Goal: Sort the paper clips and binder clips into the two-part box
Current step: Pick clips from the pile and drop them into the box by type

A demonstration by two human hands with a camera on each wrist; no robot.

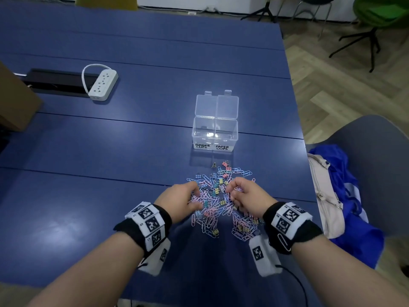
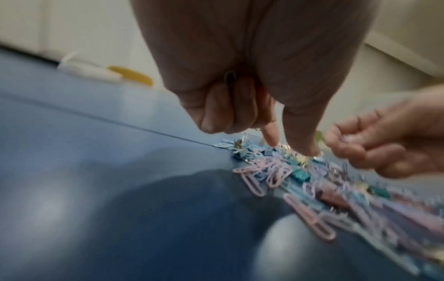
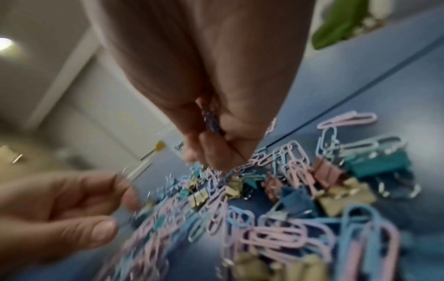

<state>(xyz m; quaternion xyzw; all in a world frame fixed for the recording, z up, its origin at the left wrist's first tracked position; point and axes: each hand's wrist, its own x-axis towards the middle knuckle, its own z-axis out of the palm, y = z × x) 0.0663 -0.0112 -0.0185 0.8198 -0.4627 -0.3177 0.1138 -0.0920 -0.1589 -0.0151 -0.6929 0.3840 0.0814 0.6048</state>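
A heap of pastel paper clips and small binder clips (image 1: 218, 202) lies on the blue table (image 1: 88, 162), in front of the clear two-part box (image 1: 199, 131). The box lid is open. Its left part is labelled BINDER CLIPS (image 1: 202, 146) and its right part PAPER CLIPS (image 1: 222, 148); I see nothing inside either. My left hand (image 1: 195, 196) reaches into the heap with thumb and forefinger (image 2: 271, 138), and its curled fingers tuck a small dark clip (image 2: 229, 77) against the palm. My right hand (image 1: 230, 191) grips a bunch of paper clips (image 3: 211, 119) over the heap.
A white power strip (image 1: 103, 85) and a black cable tray (image 1: 55, 82) lie at the far left. A cardboard box (image 1: 15, 100) stands at the left edge. Off the table's right edge, a grey chair (image 1: 376, 156) holds a beige bag (image 1: 327, 196) and blue cloth (image 1: 354, 218).
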